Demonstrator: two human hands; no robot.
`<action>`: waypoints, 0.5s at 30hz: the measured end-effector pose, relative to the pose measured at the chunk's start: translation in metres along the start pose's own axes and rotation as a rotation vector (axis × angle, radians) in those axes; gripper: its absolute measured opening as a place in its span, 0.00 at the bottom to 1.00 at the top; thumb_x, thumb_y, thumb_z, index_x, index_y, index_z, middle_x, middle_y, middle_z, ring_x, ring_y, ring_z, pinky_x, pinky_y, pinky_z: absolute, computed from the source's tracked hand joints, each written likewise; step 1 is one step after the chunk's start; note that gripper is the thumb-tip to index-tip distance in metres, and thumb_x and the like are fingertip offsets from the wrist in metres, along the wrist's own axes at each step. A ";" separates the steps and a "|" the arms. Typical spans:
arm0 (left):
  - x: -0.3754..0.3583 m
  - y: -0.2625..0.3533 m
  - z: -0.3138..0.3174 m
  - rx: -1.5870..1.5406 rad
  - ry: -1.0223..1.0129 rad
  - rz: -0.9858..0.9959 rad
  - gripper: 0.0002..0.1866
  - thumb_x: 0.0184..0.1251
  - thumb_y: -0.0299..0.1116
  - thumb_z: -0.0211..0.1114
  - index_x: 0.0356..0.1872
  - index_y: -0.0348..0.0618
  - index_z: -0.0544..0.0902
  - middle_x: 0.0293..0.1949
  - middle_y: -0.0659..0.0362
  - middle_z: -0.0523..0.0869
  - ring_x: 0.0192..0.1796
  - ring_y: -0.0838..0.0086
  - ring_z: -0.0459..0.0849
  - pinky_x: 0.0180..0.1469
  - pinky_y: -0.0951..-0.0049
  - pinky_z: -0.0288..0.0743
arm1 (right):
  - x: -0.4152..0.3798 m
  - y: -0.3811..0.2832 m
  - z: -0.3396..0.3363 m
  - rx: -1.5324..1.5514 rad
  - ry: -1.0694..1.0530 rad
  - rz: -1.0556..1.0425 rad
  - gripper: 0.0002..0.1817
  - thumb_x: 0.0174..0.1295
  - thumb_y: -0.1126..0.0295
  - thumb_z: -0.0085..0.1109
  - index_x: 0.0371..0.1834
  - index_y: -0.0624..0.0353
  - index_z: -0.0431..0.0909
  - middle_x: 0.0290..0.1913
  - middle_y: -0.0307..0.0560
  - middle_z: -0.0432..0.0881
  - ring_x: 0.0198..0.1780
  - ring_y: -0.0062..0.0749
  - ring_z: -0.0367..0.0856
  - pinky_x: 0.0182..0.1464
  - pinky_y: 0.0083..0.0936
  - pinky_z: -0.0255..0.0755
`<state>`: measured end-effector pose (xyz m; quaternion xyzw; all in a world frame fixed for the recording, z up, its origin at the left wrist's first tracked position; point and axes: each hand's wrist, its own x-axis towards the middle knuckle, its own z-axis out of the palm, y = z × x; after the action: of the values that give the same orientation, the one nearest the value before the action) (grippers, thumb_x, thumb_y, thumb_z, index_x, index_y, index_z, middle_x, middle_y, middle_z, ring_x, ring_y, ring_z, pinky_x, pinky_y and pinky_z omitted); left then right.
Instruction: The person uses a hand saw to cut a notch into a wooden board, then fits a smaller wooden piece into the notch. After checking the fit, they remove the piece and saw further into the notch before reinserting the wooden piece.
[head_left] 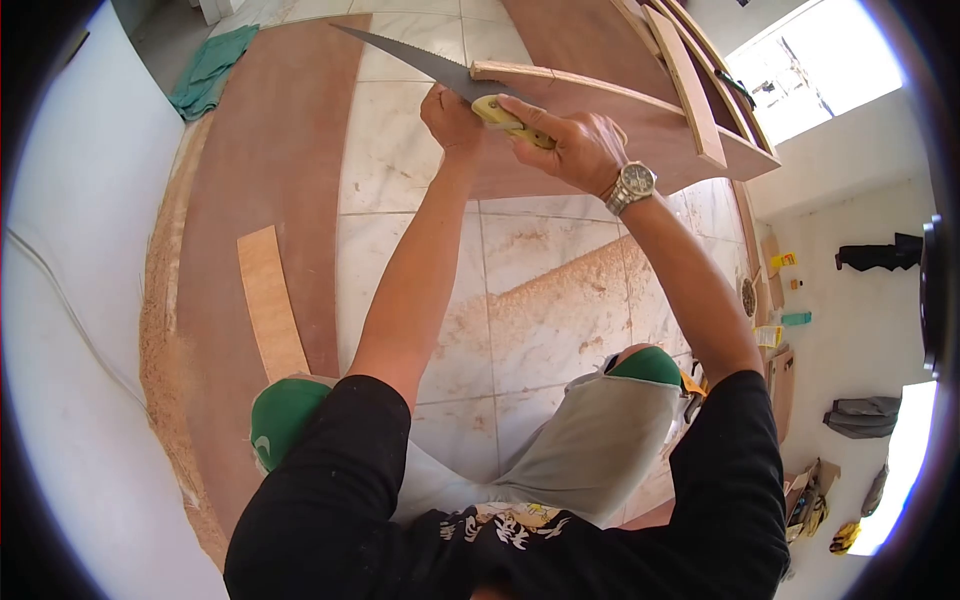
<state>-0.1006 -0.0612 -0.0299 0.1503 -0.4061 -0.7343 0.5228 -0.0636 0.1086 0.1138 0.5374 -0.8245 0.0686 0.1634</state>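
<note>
My right hand (pixel 578 150) is wrapped round the pale yellow-green handle (pixel 512 120) of a handsaw. The saw's grey toothed blade (pixel 415 58) points away to the upper left and crosses the near end of a reddish-brown plywood panel (pixel 590 125) that stands on its edge. Just below the blade, my left hand (pixel 452 118) is closed at the left end of that panel, its fingers partly hidden behind the saw. A pale wooden strip (pixel 690 85) leans across the panel's right part.
A long plywood sheet (pixel 260 150) lies on the tiled floor (pixel 400 150) at left, with a loose wood strip (pixel 272 300) on it. Sawdust (pixel 570 275) is scattered below the panel. A green cloth (pixel 212 70) lies at the far left; small items line the right wall.
</note>
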 end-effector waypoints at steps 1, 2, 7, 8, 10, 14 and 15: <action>0.001 -0.003 -0.001 0.022 0.006 0.033 0.14 0.62 0.30 0.49 0.22 0.33 0.77 0.18 0.58 0.76 0.25 0.76 0.70 0.31 0.68 0.68 | 0.002 -0.008 -0.005 0.022 -0.009 0.014 0.30 0.69 0.46 0.64 0.74 0.38 0.77 0.21 0.43 0.85 0.19 0.41 0.83 0.25 0.36 0.77; 0.004 -0.007 -0.001 0.045 0.003 0.064 0.14 0.63 0.30 0.48 0.22 0.33 0.77 0.19 0.58 0.76 0.25 0.76 0.70 0.31 0.68 0.69 | 0.001 -0.015 -0.010 0.044 -0.013 0.037 0.31 0.70 0.47 0.63 0.75 0.39 0.76 0.21 0.44 0.85 0.19 0.41 0.82 0.25 0.37 0.76; 0.003 -0.001 -0.005 0.097 -0.043 0.072 0.14 0.60 0.30 0.47 0.21 0.33 0.77 0.18 0.57 0.78 0.24 0.74 0.71 0.30 0.68 0.68 | -0.061 -0.058 -0.043 -0.036 -0.120 0.219 0.34 0.70 0.50 0.64 0.79 0.40 0.71 0.20 0.45 0.84 0.18 0.42 0.83 0.23 0.37 0.75; 0.004 0.005 -0.006 0.190 -0.038 0.106 0.14 0.60 0.30 0.47 0.21 0.33 0.77 0.18 0.57 0.78 0.24 0.74 0.71 0.30 0.68 0.68 | -0.095 -0.070 -0.055 -0.029 -0.117 0.244 0.34 0.70 0.50 0.64 0.78 0.42 0.71 0.20 0.45 0.84 0.18 0.39 0.83 0.22 0.36 0.75; 0.000 0.009 -0.004 0.263 0.002 0.060 0.14 0.59 0.30 0.47 0.21 0.32 0.77 0.17 0.57 0.76 0.24 0.73 0.71 0.29 0.67 0.68 | -0.139 -0.083 -0.072 -0.032 -0.094 0.253 0.35 0.70 0.50 0.65 0.78 0.45 0.71 0.20 0.43 0.85 0.17 0.34 0.83 0.22 0.35 0.75; -0.002 0.013 0.001 0.233 0.049 0.096 0.14 0.58 0.31 0.48 0.20 0.33 0.77 0.16 0.58 0.74 0.24 0.73 0.69 0.29 0.66 0.67 | -0.101 -0.086 -0.066 -0.048 -0.139 0.348 0.30 0.69 0.50 0.64 0.74 0.42 0.77 0.21 0.45 0.86 0.19 0.40 0.84 0.24 0.37 0.77; -0.002 0.009 -0.001 0.165 0.022 0.078 0.14 0.58 0.31 0.48 0.20 0.34 0.76 0.16 0.58 0.74 0.24 0.73 0.69 0.29 0.66 0.67 | -0.066 -0.078 -0.053 -0.047 -0.161 0.366 0.28 0.69 0.49 0.63 0.72 0.40 0.78 0.22 0.46 0.86 0.20 0.43 0.84 0.25 0.39 0.78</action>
<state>-0.0935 -0.0612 -0.0242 0.1848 -0.4649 -0.6757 0.5414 0.0422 0.1484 0.1360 0.3781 -0.9203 0.0345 0.0943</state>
